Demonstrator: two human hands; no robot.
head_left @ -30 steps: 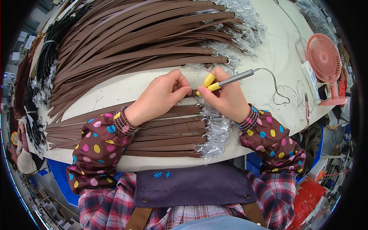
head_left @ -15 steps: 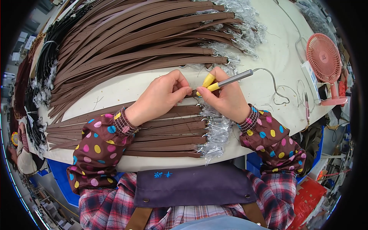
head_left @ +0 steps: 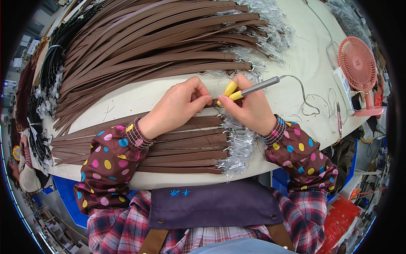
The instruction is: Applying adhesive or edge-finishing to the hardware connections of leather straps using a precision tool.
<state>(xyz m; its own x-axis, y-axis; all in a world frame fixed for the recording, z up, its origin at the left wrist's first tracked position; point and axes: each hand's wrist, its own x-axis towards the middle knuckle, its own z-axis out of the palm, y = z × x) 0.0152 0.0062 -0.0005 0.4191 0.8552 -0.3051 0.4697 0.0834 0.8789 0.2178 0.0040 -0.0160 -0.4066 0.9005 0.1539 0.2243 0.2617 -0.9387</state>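
Note:
My left hand (head_left: pixel 175 106) pinches a brown strap (head_left: pixel 215 102) near its end, with thumb and forefinger pressed together; much of that strap is hidden. Close beside it, my right hand (head_left: pixel 252 109) grips a corded pen-shaped tool (head_left: pixel 260 86) with a grey metal barrel and a yellow part toward the fingers. A yellow cover (head_left: pixel 230 88) wraps one right fingertip. The tool's tip is hidden at the strap. Below my hands lies a row of brown straps (head_left: pixel 190 154), their metal-ringed ends wrapped in clear plastic (head_left: pixel 239 148).
A large pile of brown straps (head_left: pixel 156 38) covers the far left of the pale table (head_left: pixel 300 51). Bundled black straps (head_left: pixel 53 63) lie at the left edge. To the right stand a pink fan (head_left: pixel 357 63) and a white power strip (head_left: pixel 343 91); the tool's cord (head_left: pixel 302 91) loops nearby.

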